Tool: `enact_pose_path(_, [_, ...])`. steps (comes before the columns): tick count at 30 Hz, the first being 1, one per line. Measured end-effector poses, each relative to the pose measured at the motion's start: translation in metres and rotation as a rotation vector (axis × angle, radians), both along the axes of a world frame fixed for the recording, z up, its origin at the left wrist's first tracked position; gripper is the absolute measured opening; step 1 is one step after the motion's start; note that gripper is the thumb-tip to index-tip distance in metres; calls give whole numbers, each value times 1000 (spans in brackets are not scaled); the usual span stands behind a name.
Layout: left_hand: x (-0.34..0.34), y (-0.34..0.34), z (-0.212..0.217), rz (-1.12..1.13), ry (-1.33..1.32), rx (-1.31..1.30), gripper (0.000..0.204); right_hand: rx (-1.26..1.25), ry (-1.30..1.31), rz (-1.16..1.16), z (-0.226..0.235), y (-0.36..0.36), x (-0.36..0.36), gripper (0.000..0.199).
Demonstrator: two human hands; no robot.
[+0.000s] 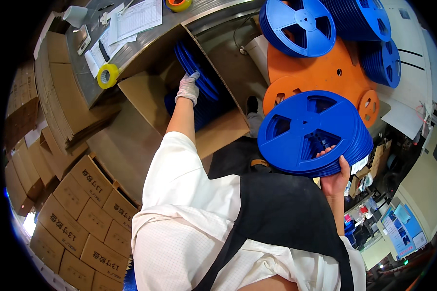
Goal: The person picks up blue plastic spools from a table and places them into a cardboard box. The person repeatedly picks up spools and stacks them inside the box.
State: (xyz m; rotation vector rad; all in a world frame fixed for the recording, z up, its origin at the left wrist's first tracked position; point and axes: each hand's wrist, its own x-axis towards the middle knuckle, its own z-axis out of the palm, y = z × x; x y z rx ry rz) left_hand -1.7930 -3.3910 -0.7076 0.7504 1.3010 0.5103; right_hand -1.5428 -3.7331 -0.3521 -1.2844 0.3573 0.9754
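My left hand [187,89], in a pale glove, reaches into an open cardboard box [221,135] and grips the edge of blue plastic reels [208,86] that lean inside it. More blue reels lie lower in the box, partly hidden by my arm. My bare right hand [336,178] holds a thick stack of blue reels [284,150] at its near right edge, the fingertips showing through a cutout in the top reel. This stack is beside the box, at the edge of an orange surface [320,72].
Further stacks of blue reels [303,22] stand on the orange surface at the far right. A metal table [194,17] at the far left bears papers [138,19], yellow tape [108,76] and a white cup [75,16]. Stacked cartons [82,218] fill the near left.
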Motion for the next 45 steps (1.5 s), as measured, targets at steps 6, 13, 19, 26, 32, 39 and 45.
enact_pose_path(6, [-34,-49,1,200,38,-83,45,22,-45,-6,5,0,-5,37])
enact_pose_path(13, [-100,-174,13,338,-120,-465,50,78,-139,37,9,5,-12,38])
enact_pose_path(19, [-137,-208,48,193,-36,-363,54,293,-142,142,6,13,-20,44])
enact_pose_path(26, [-165,-155,107,157,-70,33,37,700,-76,306,15,25,-41,46])
enact_pose_path(32, [-158,-130,181,233,-193,170,36,844,7,316,30,42,-58,40])
enact_pose_path(39, [-149,-142,234,430,-24,549,35,847,92,349,39,61,-80,42])
enact_pose_path(45, [-112,-151,329,-261,311,628,45,650,-73,571,35,74,-106,53])
